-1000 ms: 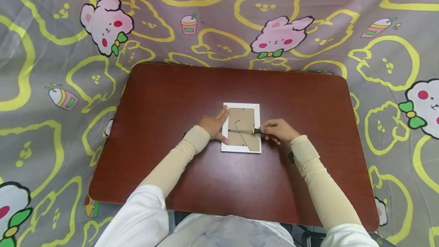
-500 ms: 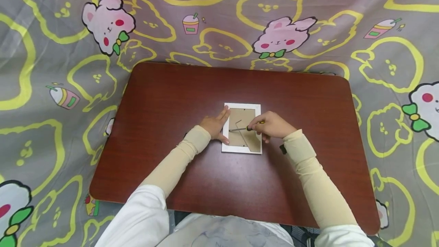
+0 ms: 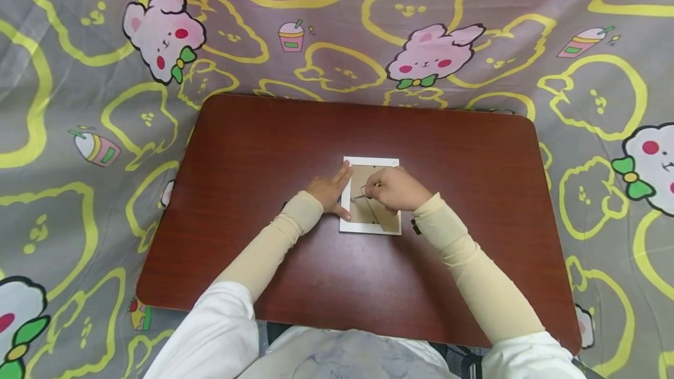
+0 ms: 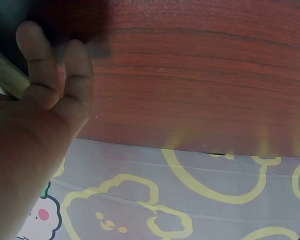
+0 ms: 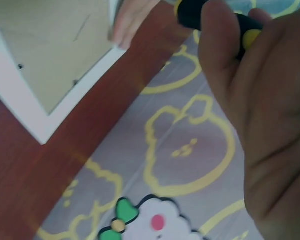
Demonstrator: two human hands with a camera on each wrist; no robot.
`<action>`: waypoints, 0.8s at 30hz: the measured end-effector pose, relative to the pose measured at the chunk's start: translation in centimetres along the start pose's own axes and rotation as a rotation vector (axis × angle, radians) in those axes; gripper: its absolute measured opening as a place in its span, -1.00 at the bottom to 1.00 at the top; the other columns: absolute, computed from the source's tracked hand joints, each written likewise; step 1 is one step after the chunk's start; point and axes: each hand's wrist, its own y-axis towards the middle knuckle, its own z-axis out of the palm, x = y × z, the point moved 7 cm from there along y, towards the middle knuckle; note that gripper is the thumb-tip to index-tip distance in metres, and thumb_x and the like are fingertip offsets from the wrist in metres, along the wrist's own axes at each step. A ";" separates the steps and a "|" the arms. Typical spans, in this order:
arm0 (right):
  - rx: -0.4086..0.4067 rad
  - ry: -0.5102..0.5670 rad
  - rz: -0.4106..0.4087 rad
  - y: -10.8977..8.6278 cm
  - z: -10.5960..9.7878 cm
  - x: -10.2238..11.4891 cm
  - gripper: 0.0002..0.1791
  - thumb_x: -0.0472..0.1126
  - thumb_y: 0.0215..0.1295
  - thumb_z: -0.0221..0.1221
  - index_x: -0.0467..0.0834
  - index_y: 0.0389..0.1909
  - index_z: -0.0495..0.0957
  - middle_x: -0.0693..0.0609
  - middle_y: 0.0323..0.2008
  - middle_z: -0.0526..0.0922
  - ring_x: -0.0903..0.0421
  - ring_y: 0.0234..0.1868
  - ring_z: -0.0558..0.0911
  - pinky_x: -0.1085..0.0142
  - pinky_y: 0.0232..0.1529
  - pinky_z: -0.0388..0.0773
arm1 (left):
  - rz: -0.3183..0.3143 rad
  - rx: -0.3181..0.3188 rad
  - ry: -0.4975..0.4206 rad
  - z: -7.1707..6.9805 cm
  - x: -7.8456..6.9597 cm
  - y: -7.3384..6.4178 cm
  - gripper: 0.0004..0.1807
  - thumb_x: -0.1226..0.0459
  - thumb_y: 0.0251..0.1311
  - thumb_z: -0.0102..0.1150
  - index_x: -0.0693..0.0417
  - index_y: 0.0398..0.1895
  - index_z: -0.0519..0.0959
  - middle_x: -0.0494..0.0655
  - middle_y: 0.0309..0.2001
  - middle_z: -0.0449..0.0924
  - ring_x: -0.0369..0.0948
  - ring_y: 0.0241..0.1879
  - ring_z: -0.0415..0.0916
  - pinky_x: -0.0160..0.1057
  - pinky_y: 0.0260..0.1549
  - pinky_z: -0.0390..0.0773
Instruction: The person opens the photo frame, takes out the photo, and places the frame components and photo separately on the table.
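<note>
A white picture frame (image 3: 360,227) lies face down on the table, its tan backing board (image 3: 362,214) showing. My left hand (image 3: 327,193) rests on the frame's left side, fingers toward the far corner and thumb toward the near one. In my right hand (image 3: 399,189) is a screwdriver (image 5: 190,14) with a black and yellow handle, held over the backing. Its shaft slants left, the tip at the board's left inner edge. Small dark tabs (image 5: 75,82) show along the inner rim in the right wrist view. The hand covers most of the handle in the head view.
The frame stands near the middle of a reddish-brown wooden table (image 3: 253,151) with rounded corners. A grey cloth (image 3: 337,28) with cartoon prints hangs behind the table and at both sides. The person's body is close to the near edge.
My right hand has moved left over the frame and the screwdriver's handle has risen, steepening the shaft, while its tip stays at the left inner edge. The left hand keeps its place.
</note>
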 end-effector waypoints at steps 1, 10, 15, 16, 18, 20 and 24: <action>0.000 -0.010 0.001 0.2 0.1 0.4 -0.80 -0.30 0.39 0.12 -0.17 -0.33 0.73 0.11 -0.84 0.45 0.14 -0.85 0.49 0.24 -0.60 0.53 | 0.002 -0.003 -0.002 -0.1 0.0 -0.1 0.55 -0.41 -0.24 0.39 0.01 0.65 -0.36 -0.03 0.62 -0.51 0.08 0.10 0.57 0.11 0.14 0.42; -0.025 -0.182 -0.075 1.3 0.9 3.3 -0.68 -0.32 0.33 0.03 -0.09 -0.59 0.60 0.18 -0.83 0.45 0.21 -0.89 0.48 0.27 -0.53 0.53 | 0.001 0.000 0.019 0.0 -0.1 0.1 0.56 -0.40 -0.26 0.39 0.03 0.64 -0.36 -0.03 0.62 -0.51 0.03 0.07 0.60 0.08 0.11 0.45; -0.048 -0.253 -0.101 1.3 0.8 3.9 -0.66 -0.34 0.30 0.02 -0.06 -0.67 0.54 0.22 -0.84 0.42 0.24 -0.90 0.46 0.23 -0.38 0.53 | 0.016 -0.016 0.015 0.1 -0.2 0.4 0.57 -0.43 -0.27 0.39 0.02 0.64 -0.36 -0.03 0.62 -0.50 0.02 0.08 0.59 0.10 0.10 0.46; -0.049 -0.254 -0.098 1.2 0.8 3.8 -0.66 -0.33 0.30 0.02 -0.07 -0.66 0.55 0.21 -0.84 0.43 0.24 -0.90 0.46 0.23 -0.37 0.52 | 0.020 -0.016 0.014 0.1 -0.2 0.5 0.58 -0.43 -0.27 0.39 0.03 0.64 -0.36 -0.02 0.62 -0.50 0.03 0.09 0.59 0.10 0.10 0.46; -0.046 -0.232 -0.085 1.1 0.6 3.5 -0.70 -0.33 0.32 0.02 -0.10 -0.59 0.59 0.19 -0.79 0.47 0.23 -0.89 0.47 0.24 -0.42 0.53 | 0.021 -0.011 0.009 0.0 -0.2 0.4 0.57 -0.42 -0.26 0.38 0.03 0.64 -0.37 -0.01 0.62 -0.51 0.03 0.11 0.58 0.10 0.11 0.45; -0.031 -0.167 -0.038 0.8 0.4 2.5 -0.77 -0.31 0.34 0.03 -0.15 -0.44 0.62 0.13 -0.74 0.52 0.19 -0.87 0.48 0.25 -0.53 0.54 | 0.016 -0.001 -0.003 -0.1 -0.2 0.2 0.57 -0.41 -0.26 0.39 0.03 0.64 -0.37 -0.01 0.62 -0.51 0.05 0.13 0.56 0.12 0.13 0.43; -0.024 -0.027 0.099 -0.4 -0.2 -0.8 -0.85 -0.25 0.37 0.08 -0.19 -0.17 0.60 0.00 -0.61 0.61 0.13 -0.83 0.49 0.24 -0.72 0.50 | 0.003 0.017 -0.009 0.3 0.1 0.1 0.58 -0.42 -0.26 0.38 0.01 0.64 -0.40 -0.02 0.61 -0.54 0.08 0.20 0.51 0.20 0.23 0.33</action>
